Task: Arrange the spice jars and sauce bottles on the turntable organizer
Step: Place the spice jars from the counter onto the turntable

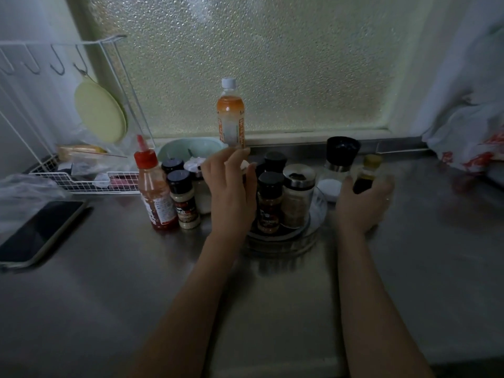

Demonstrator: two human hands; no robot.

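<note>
1. Gripping a small dark bottle (364, 177), the right hand (362, 203) wraps its lower body just off the turntable's (313, 227) right edge, beside the grinder (341, 165).
2. The left hand (230, 186) curls narrowly around a jar on the turntable's left side; the jar is almost wholly hidden, so I cannot tell whether the grip is closed.
3. The bottle looks light, rigid and probably slick glass; a hold low on the body suits it.
4. Blur smears the bottle and hand; labels are unreadable.
5. The red sauce bottle (155, 192) and tall bottle (230, 115) wait on the counter (109, 268).
</note>
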